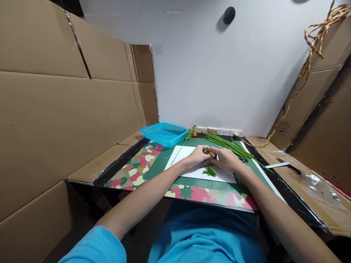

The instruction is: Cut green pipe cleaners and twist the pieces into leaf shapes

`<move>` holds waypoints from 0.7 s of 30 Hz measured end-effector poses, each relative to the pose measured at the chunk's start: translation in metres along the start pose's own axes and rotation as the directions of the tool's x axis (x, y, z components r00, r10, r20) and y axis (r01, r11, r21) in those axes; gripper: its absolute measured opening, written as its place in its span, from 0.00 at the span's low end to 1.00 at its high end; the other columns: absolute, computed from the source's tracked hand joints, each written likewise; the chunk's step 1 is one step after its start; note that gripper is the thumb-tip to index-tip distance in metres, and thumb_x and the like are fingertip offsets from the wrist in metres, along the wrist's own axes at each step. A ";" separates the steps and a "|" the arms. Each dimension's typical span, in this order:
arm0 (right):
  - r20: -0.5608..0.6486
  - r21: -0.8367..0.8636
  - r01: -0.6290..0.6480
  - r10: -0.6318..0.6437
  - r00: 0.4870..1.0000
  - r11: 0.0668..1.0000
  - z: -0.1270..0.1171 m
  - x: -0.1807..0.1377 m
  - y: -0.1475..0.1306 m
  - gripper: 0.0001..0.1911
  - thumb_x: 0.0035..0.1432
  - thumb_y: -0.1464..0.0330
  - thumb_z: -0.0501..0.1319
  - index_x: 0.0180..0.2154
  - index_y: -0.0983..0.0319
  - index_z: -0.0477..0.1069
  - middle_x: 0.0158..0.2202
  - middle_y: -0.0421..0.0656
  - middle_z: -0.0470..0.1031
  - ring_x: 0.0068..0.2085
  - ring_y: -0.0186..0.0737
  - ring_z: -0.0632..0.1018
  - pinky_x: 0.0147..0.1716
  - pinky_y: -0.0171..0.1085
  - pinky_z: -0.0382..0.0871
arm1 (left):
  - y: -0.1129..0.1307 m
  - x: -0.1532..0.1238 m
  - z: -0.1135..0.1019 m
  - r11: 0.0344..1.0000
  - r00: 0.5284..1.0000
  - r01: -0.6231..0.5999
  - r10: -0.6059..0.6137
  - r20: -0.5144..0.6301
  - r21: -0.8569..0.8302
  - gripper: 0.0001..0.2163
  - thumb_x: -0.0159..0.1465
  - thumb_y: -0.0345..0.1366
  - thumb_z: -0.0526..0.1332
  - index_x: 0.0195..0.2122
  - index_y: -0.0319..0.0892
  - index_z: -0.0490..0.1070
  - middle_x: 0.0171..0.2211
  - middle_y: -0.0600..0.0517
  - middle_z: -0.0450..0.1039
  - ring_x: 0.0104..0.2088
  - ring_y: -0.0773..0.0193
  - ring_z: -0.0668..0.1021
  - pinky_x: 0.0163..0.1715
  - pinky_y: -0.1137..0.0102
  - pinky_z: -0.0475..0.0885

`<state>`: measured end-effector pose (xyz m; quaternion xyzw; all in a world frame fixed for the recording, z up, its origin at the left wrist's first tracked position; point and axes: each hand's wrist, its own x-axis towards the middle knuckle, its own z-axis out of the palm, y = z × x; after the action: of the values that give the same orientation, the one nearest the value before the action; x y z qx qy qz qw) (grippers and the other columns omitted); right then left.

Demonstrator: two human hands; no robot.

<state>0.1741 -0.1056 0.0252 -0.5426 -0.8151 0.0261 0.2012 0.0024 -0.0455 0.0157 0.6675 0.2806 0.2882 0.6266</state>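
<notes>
Both hands meet over a white sheet of paper [189, 172] on the green mat. My left hand [197, 156] is closed, pinching a thin green stem piece [207, 150] that pokes out between the hands. My right hand [226, 159] is closed too, its fingers curled against the left hand at the same green piece. Several short green bent pieces [210, 170] lie on the paper just below the hands. A bundle of long green stems [228, 144] lies on the mat behind the right hand.
A blue plastic basket [164, 133] stands at the back left. A single flower stem with an orange head [189, 137] lies beside it. Cardboard walls [63, 109] enclose both sides. A white strip and a dark tool [283, 164] lie at the right. A patterned mat [137, 171] covers the desk.
</notes>
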 end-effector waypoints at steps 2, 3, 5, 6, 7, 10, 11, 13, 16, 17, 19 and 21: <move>-0.003 -0.003 0.003 -0.003 1.000 1.000 0.000 0.000 0.000 0.17 0.65 0.63 0.60 0.55 0.55 0.72 0.37 0.42 0.80 0.35 0.41 0.77 0.32 0.34 0.55 | 0.000 0.000 0.000 1.000 1.000 -0.006 0.006 0.005 0.009 0.09 0.54 0.31 0.70 0.33 0.38 0.73 0.22 0.56 0.68 0.19 0.74 0.65 0.22 0.75 0.62; -0.001 -0.007 0.001 -0.001 1.000 1.000 0.000 0.000 0.000 0.17 0.65 0.63 0.60 0.54 0.55 0.72 0.37 0.42 0.80 0.35 0.41 0.77 0.31 0.34 0.55 | 0.000 0.000 0.000 1.000 1.000 -0.009 0.009 0.007 0.013 0.08 0.54 0.31 0.70 0.33 0.38 0.73 0.22 0.56 0.68 0.19 0.74 0.65 0.21 0.75 0.61; 0.005 -0.016 -0.004 0.004 1.000 1.000 0.000 0.000 -0.001 0.17 0.65 0.63 0.60 0.55 0.55 0.72 0.37 0.42 0.80 0.35 0.41 0.77 0.31 0.34 0.55 | 0.000 0.000 0.000 1.000 1.000 -0.015 0.015 0.014 0.019 0.07 0.55 0.31 0.69 0.32 0.38 0.73 0.22 0.56 0.68 0.19 0.74 0.65 0.21 0.75 0.61; 0.008 -0.019 -0.005 0.006 1.000 1.000 0.000 0.000 -0.001 0.17 0.65 0.63 0.60 0.55 0.55 0.72 0.37 0.42 0.80 0.35 0.40 0.77 0.31 0.34 0.55 | 0.000 0.000 0.000 1.000 1.000 -0.017 0.017 0.016 0.022 0.07 0.55 0.32 0.69 0.32 0.37 0.73 0.22 0.56 0.68 0.19 0.74 0.65 0.21 0.75 0.61; 0.008 -0.020 -0.005 0.006 1.000 1.000 0.000 0.000 -0.001 0.17 0.65 0.63 0.60 0.55 0.55 0.72 0.37 0.42 0.80 0.34 0.40 0.77 0.31 0.34 0.55 | 0.000 0.000 0.000 1.000 1.000 -0.018 0.017 0.017 0.025 0.07 0.55 0.32 0.69 0.32 0.37 0.73 0.22 0.56 0.68 0.20 0.74 0.65 0.21 0.75 0.61; 0.002 -0.016 -0.002 0.002 1.000 1.000 0.000 0.000 -0.001 0.17 0.65 0.63 0.60 0.55 0.55 0.72 0.38 0.42 0.80 0.35 0.41 0.77 0.31 0.34 0.55 | 0.000 0.000 0.000 0.999 1.000 -0.012 0.012 0.014 0.034 0.07 0.55 0.32 0.69 0.32 0.37 0.73 0.22 0.56 0.68 0.20 0.74 0.65 0.21 0.75 0.61; 0.001 -0.014 -0.003 0.003 1.000 1.000 0.000 0.000 -0.001 0.17 0.65 0.63 0.60 0.55 0.55 0.72 0.37 0.42 0.80 0.35 0.41 0.77 0.31 0.34 0.55 | 0.000 0.001 0.000 0.999 1.000 -0.014 0.013 0.013 0.035 0.07 0.55 0.32 0.69 0.32 0.37 0.73 0.22 0.56 0.68 0.20 0.74 0.65 0.21 0.75 0.60; 0.002 -0.013 -0.007 0.007 1.000 1.000 0.000 0.000 -0.001 0.17 0.65 0.63 0.60 0.55 0.55 0.72 0.37 0.42 0.80 0.35 0.41 0.77 0.31 0.34 0.55 | -0.001 0.001 -0.001 0.999 1.000 -0.021 0.020 0.015 0.033 0.07 0.55 0.31 0.69 0.33 0.37 0.73 0.23 0.55 0.69 0.20 0.73 0.66 0.21 0.75 0.60; 0.000 -0.012 -0.003 0.003 1.000 1.000 0.000 0.000 -0.001 0.16 0.65 0.63 0.60 0.54 0.55 0.72 0.38 0.42 0.80 0.35 0.41 0.77 0.31 0.34 0.55 | -0.001 0.002 -0.001 0.999 0.999 -0.028 0.027 0.026 0.033 0.07 0.55 0.31 0.69 0.33 0.37 0.74 0.23 0.55 0.69 0.20 0.73 0.66 0.21 0.75 0.60; -0.002 -0.012 0.002 -0.002 1.000 1.000 0.000 0.000 -0.001 0.16 0.65 0.63 0.60 0.54 0.55 0.72 0.37 0.42 0.80 0.35 0.41 0.77 0.31 0.34 0.55 | -0.002 0.002 -0.001 0.999 0.999 -0.027 0.026 0.027 0.034 0.07 0.55 0.31 0.69 0.33 0.37 0.74 0.23 0.55 0.68 0.20 0.73 0.66 0.21 0.74 0.60; -0.003 -0.008 0.010 -0.010 1.000 1.000 0.000 0.000 -0.001 0.16 0.65 0.62 0.60 0.53 0.56 0.72 0.37 0.42 0.80 0.35 0.41 0.77 0.31 0.34 0.55 | -0.001 0.001 -0.001 0.999 0.999 -0.024 0.024 0.024 0.032 0.07 0.54 0.31 0.69 0.33 0.37 0.73 0.22 0.55 0.68 0.20 0.73 0.65 0.21 0.74 0.60; 0.002 -0.007 0.010 -0.010 1.000 1.000 0.000 0.000 -0.001 0.16 0.65 0.62 0.60 0.54 0.56 0.72 0.37 0.42 0.80 0.35 0.41 0.77 0.31 0.34 0.55 | -0.001 0.000 0.000 1.000 1.000 -0.020 0.019 0.017 0.023 0.08 0.54 0.32 0.70 0.33 0.37 0.73 0.22 0.56 0.68 0.20 0.73 0.65 0.21 0.74 0.60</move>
<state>0.1734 -0.1056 0.0256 -0.5394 -0.8180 0.0230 0.1985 0.0026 -0.0450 0.0150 0.6799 0.2723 0.2855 0.6182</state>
